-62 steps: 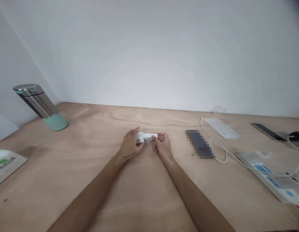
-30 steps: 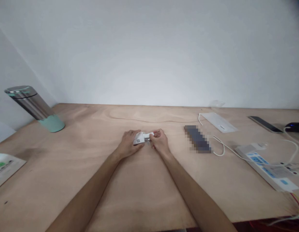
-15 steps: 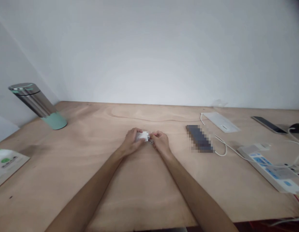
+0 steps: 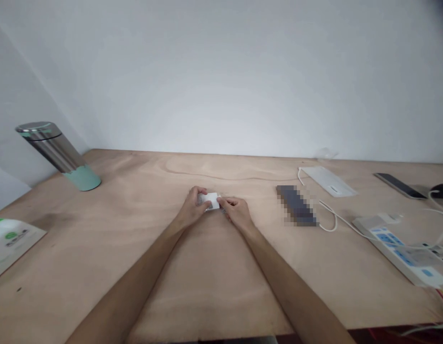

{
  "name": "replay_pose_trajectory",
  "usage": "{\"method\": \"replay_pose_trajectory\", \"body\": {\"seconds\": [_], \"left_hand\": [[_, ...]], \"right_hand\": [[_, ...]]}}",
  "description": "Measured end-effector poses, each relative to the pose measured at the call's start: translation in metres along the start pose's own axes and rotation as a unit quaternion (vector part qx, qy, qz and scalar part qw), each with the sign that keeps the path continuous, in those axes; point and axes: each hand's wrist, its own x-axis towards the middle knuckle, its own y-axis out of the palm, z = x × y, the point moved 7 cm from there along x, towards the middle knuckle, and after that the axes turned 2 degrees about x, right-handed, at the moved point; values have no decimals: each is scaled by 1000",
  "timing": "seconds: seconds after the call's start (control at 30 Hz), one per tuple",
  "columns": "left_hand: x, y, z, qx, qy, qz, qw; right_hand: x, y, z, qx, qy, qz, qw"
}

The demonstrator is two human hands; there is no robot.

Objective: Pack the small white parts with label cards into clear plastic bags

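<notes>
A small white, flat, box-like piece (image 4: 213, 200) is between my two hands, just above or on the wooden table (image 4: 214, 286). My left hand (image 4: 193, 208) grips its left end, with the thumb on the near side and the fingers behind. My right hand (image 4: 237, 210) pinches at its right edge, thumb and forefinger together. Some clear, shiny material, perhaps thin plastic, shows beside the right fingertips. The fingers partly cover the piece, so its exact kind cannot be made out.
A steel and mint-green flask (image 4: 63, 155) stands at the back left. A white and green packet (image 4: 16, 243) lies at the left edge. To the right are a pixelated dark phone-like object (image 4: 296, 205), a white sleeve (image 4: 329, 181), another phone (image 4: 398, 185) and a power strip (image 4: 400, 253) with white cables.
The white piece has turned so a broader, smoother face shows. My right fingertips have come onto its right edge, and the left thumb has shifted over its near side.
</notes>
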Motion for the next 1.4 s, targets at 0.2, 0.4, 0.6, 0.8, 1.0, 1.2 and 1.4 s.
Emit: {"method": "replay_pose_trajectory", "body": {"seconds": [0.2,0.4,0.6,0.8,1.0,1.2,1.4], "left_hand": [[-1,0,-14,22,22,6,1000],[-4,2,-20,29,17,4,999],[-6,4,-27,53,38,-1,998],[-5,8,-32,89,78,9,993],[-6,9,-38,115,99,20,988],[-6,10,-36,145,126,43,981],[-9,12,-35,175,145,86,970]], "right_hand": [[1,-1,-6,52,32,-1,998],[4,-1,-13,86,62,24,994],[6,2,-16,75,57,55,994],[6,4,-14,57,57,59,995],[2,5,-5,27,51,59,997],[7,0,-12,-21,26,-7,999],[8,-8,-15,-26,-3,-69,997]]}}
